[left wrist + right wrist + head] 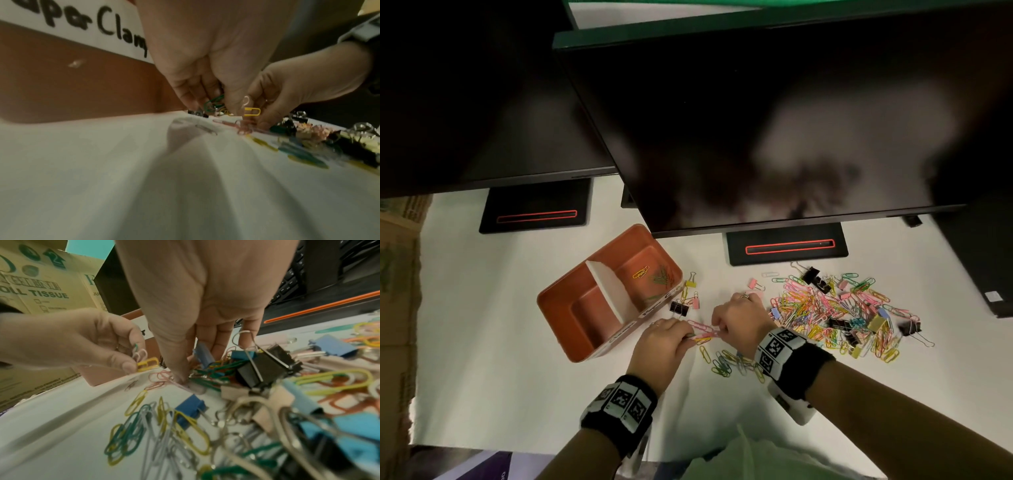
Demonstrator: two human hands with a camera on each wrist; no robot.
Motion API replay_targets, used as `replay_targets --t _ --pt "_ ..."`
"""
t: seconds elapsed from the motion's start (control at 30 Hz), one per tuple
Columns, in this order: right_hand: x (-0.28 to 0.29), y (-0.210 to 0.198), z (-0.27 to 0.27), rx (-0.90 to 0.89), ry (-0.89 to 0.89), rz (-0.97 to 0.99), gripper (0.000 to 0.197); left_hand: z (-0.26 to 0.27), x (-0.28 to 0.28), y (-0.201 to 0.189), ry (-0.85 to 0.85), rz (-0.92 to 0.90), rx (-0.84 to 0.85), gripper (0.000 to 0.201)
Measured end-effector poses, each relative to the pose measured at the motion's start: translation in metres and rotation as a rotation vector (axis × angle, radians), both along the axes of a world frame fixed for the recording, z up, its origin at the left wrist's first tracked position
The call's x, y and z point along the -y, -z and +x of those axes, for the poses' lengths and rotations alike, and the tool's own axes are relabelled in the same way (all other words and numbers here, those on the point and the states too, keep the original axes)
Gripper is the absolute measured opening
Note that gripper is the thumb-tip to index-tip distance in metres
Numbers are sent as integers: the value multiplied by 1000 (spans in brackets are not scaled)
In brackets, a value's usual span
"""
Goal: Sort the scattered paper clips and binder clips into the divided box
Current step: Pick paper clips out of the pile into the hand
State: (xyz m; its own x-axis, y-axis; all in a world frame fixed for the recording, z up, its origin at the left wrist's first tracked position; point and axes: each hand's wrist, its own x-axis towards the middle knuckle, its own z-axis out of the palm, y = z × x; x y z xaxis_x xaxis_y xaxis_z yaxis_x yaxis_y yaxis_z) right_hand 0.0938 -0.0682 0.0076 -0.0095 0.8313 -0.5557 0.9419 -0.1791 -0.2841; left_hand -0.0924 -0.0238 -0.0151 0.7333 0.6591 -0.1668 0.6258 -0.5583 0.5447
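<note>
1. At the far left edge of the head view stands a cardboard carton [397, 291]; in the right wrist view its side reads "ROLL TISSUE".
2. Two dark monitors [774, 120] fill the upper frame, their stands resting on the white bench [482, 325].
3. Left of centre sits the orange divided box [571, 325], with a white divider across its middle. The far compartment holds a few yellow and green paper clips [654, 274]; the near compartment shows only its floor. A white label on the box wall reads "...aper Clam..." in the left wrist view.
4. Just beside the box's right corner lie a few small binder clips [685, 298]: yellow, pink and black.
5. My left hand [664, 346], lower centre, is closed on a small bunch of paper clips: thumb and fingers [129, 365] pinch a yellow clip [252, 112] with pink and green ones.
6. My right hand [739, 318] is just beside it, fingers curled down, thumb tip [183, 378] pressing a pink paper clip [160, 379] against the bench. I cannot tell whether the fingers actually pinch it.
7. Below the hands lies a small cluster of yellow, green and grey clips [736, 363].
8. To the right spreads the big mixed pile [835, 315] of coloured paper clips and binder clips.
</note>
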Motion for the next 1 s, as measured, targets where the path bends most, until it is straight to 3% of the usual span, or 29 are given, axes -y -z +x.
replay_targets --t 0.13,0.27,0.5,0.63,0.77,0.87,1.0 --pt "2 -5 2 -29 -20 30 21 -5 0 -24 -49 -74 121 7" --pt "2 -22 6 -211 37 163 19 -11 -7 -64 -107 -51 255 9" --pt "-26 -69 1 -526 203 367 4 -30 -49 -102 -466 -174 408 12" --pt "-60 -88 -15 -681 318 415 8 -34 -75 -103 -620 -243 423 12" --pt "-88 -83 -29 -751 393 426 17 -28 -84 -98 -625 -368 293 24" --pt "-87 -72 -24 -755 465 434 20 -26 -77 -100 -527 -214 128 45" --pt "-66 -59 0 -686 529 496 15 -29 -46 -106 -405 -112 289 30"
